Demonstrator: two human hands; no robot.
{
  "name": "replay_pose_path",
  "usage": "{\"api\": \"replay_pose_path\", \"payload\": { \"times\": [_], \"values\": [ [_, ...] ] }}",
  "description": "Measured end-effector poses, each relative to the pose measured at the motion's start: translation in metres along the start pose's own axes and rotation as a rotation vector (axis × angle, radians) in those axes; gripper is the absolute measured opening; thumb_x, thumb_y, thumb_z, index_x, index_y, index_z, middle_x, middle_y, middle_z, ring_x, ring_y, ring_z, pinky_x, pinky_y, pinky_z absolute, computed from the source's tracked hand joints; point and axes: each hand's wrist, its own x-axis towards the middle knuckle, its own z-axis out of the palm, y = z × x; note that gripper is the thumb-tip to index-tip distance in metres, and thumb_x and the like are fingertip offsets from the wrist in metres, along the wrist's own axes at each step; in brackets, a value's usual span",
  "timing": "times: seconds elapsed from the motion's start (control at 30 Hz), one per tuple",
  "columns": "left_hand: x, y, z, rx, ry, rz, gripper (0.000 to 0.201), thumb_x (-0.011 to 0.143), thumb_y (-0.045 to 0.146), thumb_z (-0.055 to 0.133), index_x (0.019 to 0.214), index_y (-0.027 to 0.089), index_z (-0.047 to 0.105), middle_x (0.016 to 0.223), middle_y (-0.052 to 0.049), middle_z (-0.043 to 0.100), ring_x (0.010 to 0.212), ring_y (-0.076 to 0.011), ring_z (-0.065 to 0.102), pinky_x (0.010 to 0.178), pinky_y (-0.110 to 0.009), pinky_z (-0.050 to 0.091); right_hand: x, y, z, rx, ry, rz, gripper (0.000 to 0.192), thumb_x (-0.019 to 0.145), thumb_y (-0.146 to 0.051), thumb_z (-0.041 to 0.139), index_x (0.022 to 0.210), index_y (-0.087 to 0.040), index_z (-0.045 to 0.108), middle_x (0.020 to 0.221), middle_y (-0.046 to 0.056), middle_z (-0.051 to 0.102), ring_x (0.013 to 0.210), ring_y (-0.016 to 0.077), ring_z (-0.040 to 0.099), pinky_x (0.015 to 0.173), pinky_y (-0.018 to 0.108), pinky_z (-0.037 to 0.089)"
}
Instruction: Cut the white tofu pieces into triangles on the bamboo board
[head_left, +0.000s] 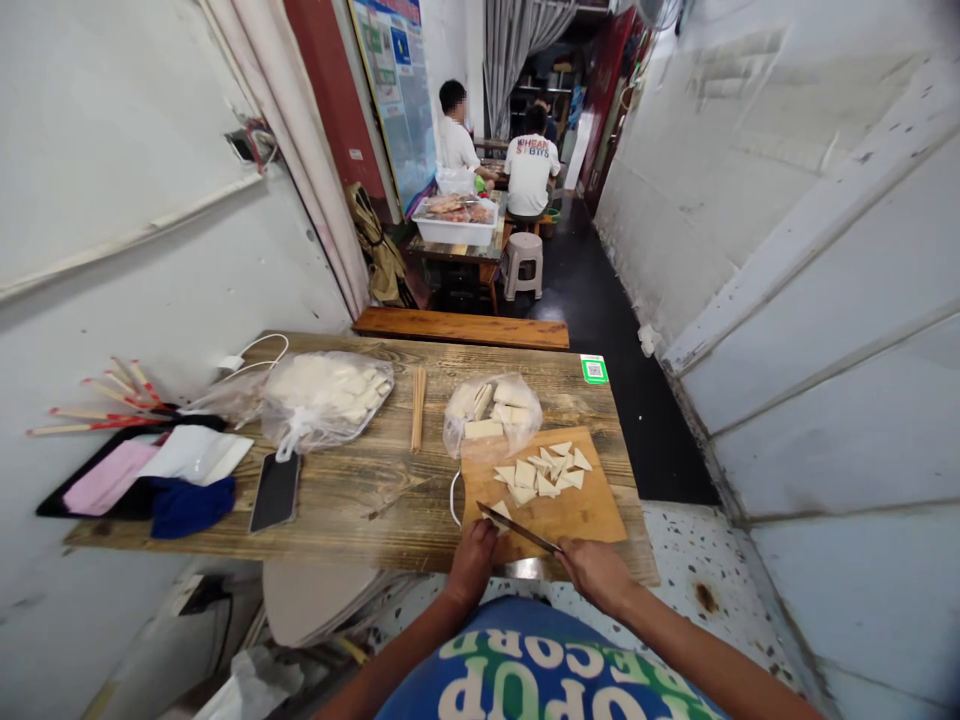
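Note:
My right hand [598,574] is closed round the handle of a long kitchen knife [525,531], whose blade points left across the near part of a wooden cutting board [604,505]. Under the blade lies a pale tofu piece [496,512]. My left hand [474,556] has its fingers bent and closed at the near side of that piece, by the knife's tip; the fingertips are partly hidden. Several tofu triangles [544,472] are spread over the board's far half. Just behind the board, an open clear bag [493,412] holds thicker pale tofu slabs.
Left on the wooden table [345,530] are a full plastic bag [330,395], thin wooden skewers [418,410], a phone [274,492], cloths [193,505] and red-tipped sticks [135,385]. A bench [461,327] stands behind. Farther off, people sit near a white tub [454,232] and a stool [523,266].

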Motion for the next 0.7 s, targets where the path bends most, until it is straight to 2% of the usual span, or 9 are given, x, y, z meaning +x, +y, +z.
{"api": "replay_pose_path", "payload": {
  "times": [0.3, 0.7],
  "values": [
    [-0.002, 0.002, 0.0, 0.096, 0.038, 0.029, 0.023, 0.083, 0.015, 0.042, 0.098, 0.012, 0.059, 0.1, -0.008, 0.055, 0.1, -0.0197, 0.045, 0.091, -0.033, 0.041, 0.007, 0.005, -0.013, -0.074, -0.042, -0.046, 0.037, 0.089, -0.033, 0.025, 0.083, -0.016, 0.057, 0.076, 0.008, 0.065, 0.068, 0.02, 0.061, 0.057, 0.025, 0.035],
    [0.001, 0.003, -0.003, 0.074, -0.014, 0.006, 0.025, 0.083, 0.015, 0.041, 0.099, 0.011, 0.059, 0.101, -0.008, 0.056, 0.101, -0.0197, 0.045, 0.093, -0.034, 0.04, 0.022, 0.019, -0.017, -0.134, -0.078, -0.133, 0.031, 0.087, -0.029, 0.03, 0.086, -0.016, 0.059, 0.075, 0.009, 0.064, 0.068, 0.0204, 0.06, 0.058, 0.026, 0.036]
  ]
}}
